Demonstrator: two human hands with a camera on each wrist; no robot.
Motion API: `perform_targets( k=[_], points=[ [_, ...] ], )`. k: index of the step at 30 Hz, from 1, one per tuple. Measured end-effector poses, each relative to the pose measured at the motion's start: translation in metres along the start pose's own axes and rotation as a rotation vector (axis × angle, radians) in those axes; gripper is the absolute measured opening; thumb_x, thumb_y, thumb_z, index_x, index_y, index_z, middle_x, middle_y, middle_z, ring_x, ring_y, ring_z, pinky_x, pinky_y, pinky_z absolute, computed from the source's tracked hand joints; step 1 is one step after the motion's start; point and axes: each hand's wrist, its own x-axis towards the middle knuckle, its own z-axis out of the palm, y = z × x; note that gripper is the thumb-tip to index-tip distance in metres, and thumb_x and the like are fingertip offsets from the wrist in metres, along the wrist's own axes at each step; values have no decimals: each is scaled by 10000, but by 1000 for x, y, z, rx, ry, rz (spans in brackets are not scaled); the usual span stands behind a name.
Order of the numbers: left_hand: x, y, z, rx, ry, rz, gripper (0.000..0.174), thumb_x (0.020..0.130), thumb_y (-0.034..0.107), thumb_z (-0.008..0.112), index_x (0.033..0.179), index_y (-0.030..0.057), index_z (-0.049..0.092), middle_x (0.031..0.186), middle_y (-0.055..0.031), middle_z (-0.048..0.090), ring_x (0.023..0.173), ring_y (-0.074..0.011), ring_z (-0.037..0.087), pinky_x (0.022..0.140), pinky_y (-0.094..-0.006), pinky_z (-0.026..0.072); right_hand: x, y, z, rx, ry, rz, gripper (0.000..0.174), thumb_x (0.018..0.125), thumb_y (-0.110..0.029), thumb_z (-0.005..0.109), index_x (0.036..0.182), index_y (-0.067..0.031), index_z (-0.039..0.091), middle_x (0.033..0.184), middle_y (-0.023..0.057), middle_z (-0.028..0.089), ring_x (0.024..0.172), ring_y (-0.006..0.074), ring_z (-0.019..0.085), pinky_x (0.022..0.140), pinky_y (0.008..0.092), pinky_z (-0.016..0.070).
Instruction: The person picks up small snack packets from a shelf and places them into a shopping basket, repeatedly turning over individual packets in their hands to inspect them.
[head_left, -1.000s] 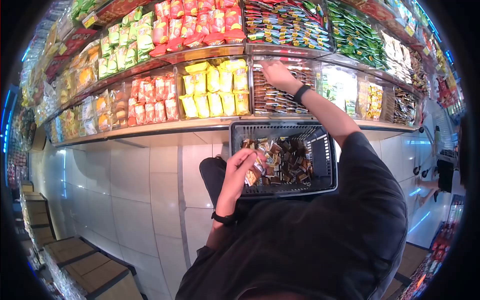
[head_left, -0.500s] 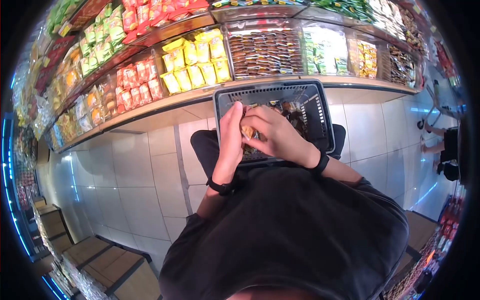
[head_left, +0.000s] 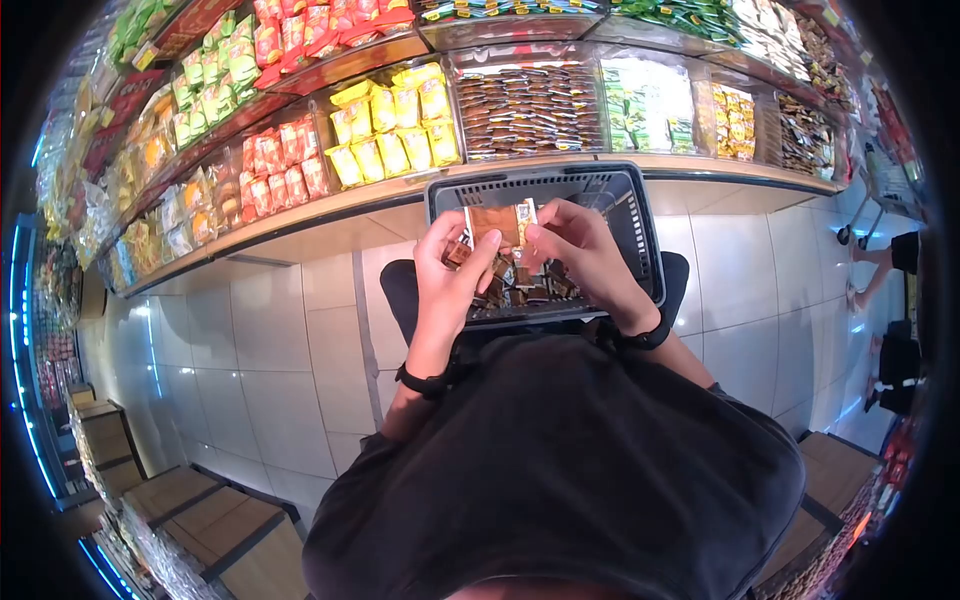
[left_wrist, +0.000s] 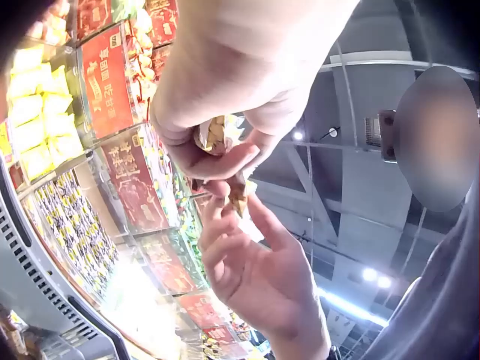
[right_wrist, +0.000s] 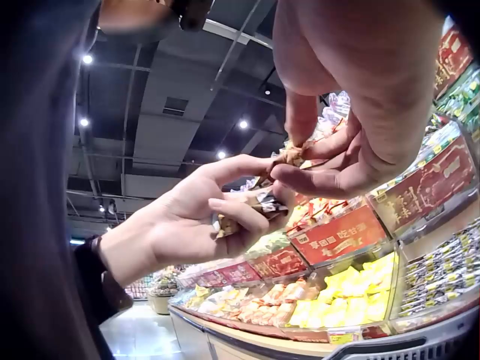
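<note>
Between both hands, over the basket, is a brown snack packet (head_left: 497,222) with pale crimped ends and a printed code. My left hand (head_left: 447,275) pinches its left side, thumb on the front. The right hand (head_left: 590,260) pinches the other end between thumb and fingers. In the right wrist view, the curled fingers of the left hand (right_wrist: 184,221) also hold a small wrapped packet (right_wrist: 253,216), partly hidden by them. Below the hands, the grey shopping basket (head_left: 648,262) contains many small brown-wrapped packets (head_left: 530,290).
Ahead, a shelf edge (head_left: 370,220) runs behind the basket. Its bins hold brown packets (head_left: 530,110), yellow packets (head_left: 390,130) and red packets (head_left: 280,165). Wooden boxes (head_left: 220,510) stand behind on the left. At far right, a person's legs (head_left: 875,270) are beside a cart (head_left: 870,205).
The right hand has come back from the brown-packet bin to the left hand above the basket. Both hands have since spread slightly apart, with the brown packet now flat between them.
</note>
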Motion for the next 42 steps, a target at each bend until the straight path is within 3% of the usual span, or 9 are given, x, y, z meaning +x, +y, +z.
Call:
perform_targets(
  k=[16, 20, 22, 25, 29, 31, 39, 41, 42],
  points=[
    [20, 28, 1, 11, -157, -45, 96, 949, 82, 706, 973, 5, 654, 891, -37, 670, 508, -28, 486, 439, -197, 336, -18, 0, 11, 108, -27, -5, 106, 969, -70, 693, 922, 1, 630, 859, 57, 690, 792, 141, 695, 763, 284, 565],
    [23, 20, -3, -11, -233, -58, 243, 982, 173, 674, 1169, 20, 644, 1037, -64, 684, 595, -24, 512, 471, -187, 354, -13, 1, 7, 201, -16, -25, 123, 1013, -111, 629, 992, 9, 646, 892, 65, 686, 826, 137, 685, 755, 269, 553],
    [26, 6, -11, -56, -411, -55, 497, 993, 315, 661, 1377, 18, 556, 1319, -118, 649, 667, -32, 538, 528, -182, 377, -9, 0, 0, 597, -141, 201, 186, 1043, -138, 561, 1070, 20, 656, 976, 93, 692, 874, 149, 679, 747, 263, 547],
    [25, -6, -9, 27, -428, -56, 335, 959, 245, 711, 1181, -1, 668, 1189, -61, 666, 737, -41, 566, 545, -185, 378, -7, 7, -2, 790, -173, 372, 219, 1050, -135, 527, 1131, 31, 645, 1034, 113, 688, 903, 172, 684, 734, 261, 554],
    [25, -8, -11, 5, -305, -137, 190, 927, 149, 742, 1020, -15, 711, 1062, -38, 655, 809, -67, 591, 610, -216, 421, 6, 7, -14, 211, -246, 368, 265, 1068, -152, 482, 1187, 44, 616, 1026, 107, 688, 887, 181, 691, 713, 264, 569],
    [31, -12, -15, 308, -249, 135, 151, 901, 91, 760, 939, -47, 710, 994, -33, 639, 842, -100, 597, 701, -253, 453, 17, -4, -11, -77, 80, 165, 335, 1085, -276, 485, 1181, -1, 649, 1004, 39, 684, 837, 131, 667, 714, 261, 523],
    [41, -17, -31, 503, -364, 278, 188, 860, 131, 800, 919, -31, 724, 847, -86, 650, 742, -158, 571, 674, -296, 451, 86, -27, -35, -562, -476, -1, 197, 929, -97, 741, 1081, -11, 648, 912, 42, 682, 729, 54, 603, 623, 236, 494],
    [45, -29, -42, 544, -340, 317, 178, 872, 131, 791, 901, -29, 719, 809, -37, 647, 679, -108, 528, 622, -280, 423, 101, -33, -35, -635, -553, 235, 173, 918, -57, 735, 1069, -15, 662, 962, 23, 690, 845, 78, 624, 736, 273, 518],
    [43, -34, -46, 457, -175, 154, 169, 889, 137, 780, 911, -19, 719, 795, -14, 647, 653, -78, 502, 585, -263, 398, 115, -26, -42, -765, -518, -83, 139, 891, -22, 737, 1002, -2, 654, 882, 26, 695, 814, 87, 626, 733, 286, 523]
  ],
)
